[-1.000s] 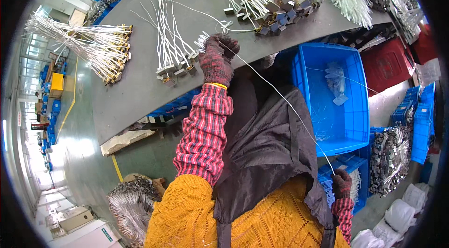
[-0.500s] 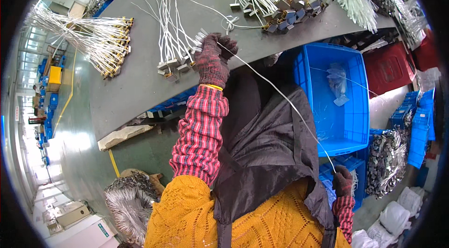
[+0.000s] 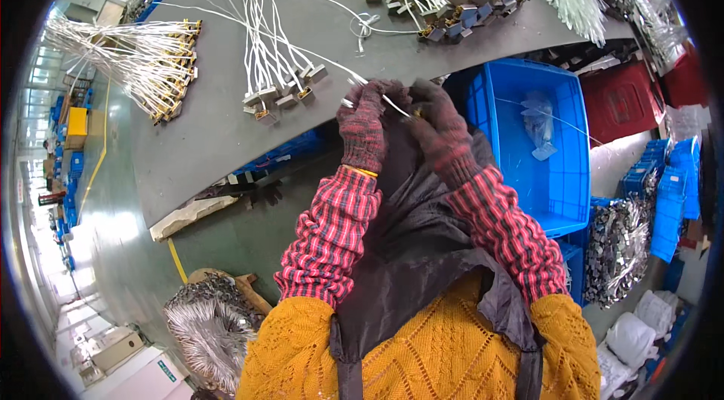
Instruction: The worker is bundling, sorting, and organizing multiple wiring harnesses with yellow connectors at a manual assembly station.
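Note:
My left hand point(image 3: 363, 121), in a dark red knit glove, is closed around a white cable point(image 3: 324, 59) at the table's near edge. White cable ends stick out on the left side of that fist. Close to its right, my right hand point(image 3: 441, 128), gloved alike, pinches the cable where it emerges from the left fist. A small yellowish bit shows at the right fingertips; its kind is unclear. Left of my hands lies a loose bunch of white cables with grey block connectors point(image 3: 286, 95). A thin looped wire point(image 3: 363, 24) rests farther back.
The grey table point(image 3: 215, 128) carries a cable bundle with brass-coloured ends point(image 3: 177, 72) at left and a pile of dark connectors point(image 3: 467, 8) at back right. Right of me stands a blue bin point(image 3: 539, 189) with a plastic bag inside. A bundle of wires point(image 3: 211, 332) sits low at left.
My right hand has come up from the lower right to beside the left hand. The cable stretched between them has been pulled through leftward, its tail now lying across the table.

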{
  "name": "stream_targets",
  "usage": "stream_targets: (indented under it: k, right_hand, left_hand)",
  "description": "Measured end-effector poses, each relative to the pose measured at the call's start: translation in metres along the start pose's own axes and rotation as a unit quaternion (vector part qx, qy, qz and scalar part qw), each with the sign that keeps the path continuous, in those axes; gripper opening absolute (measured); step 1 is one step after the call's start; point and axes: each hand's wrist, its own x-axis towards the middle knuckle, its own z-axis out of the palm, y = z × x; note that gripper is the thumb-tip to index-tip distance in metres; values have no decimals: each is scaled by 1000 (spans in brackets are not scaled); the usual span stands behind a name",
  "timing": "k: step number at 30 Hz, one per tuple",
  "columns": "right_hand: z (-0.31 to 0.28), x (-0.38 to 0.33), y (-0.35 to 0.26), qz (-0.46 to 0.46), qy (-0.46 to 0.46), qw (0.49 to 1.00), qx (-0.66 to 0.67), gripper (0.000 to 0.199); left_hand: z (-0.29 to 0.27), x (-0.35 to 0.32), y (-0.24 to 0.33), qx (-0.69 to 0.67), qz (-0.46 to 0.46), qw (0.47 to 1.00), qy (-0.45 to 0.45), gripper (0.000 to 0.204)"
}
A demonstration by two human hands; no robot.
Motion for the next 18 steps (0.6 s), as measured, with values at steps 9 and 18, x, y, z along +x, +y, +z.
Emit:
stream_targets:
  k: [9,18]
  right_hand:
    - [33,88,-45,35,-99,981,-163,51]
    - [-110,168,-68,-257,173,834,-457,38]
  left_hand:
    - [-9,49,74,442,30,894,76,20]
    - [-41,75,108,389,-10,911,135,26]
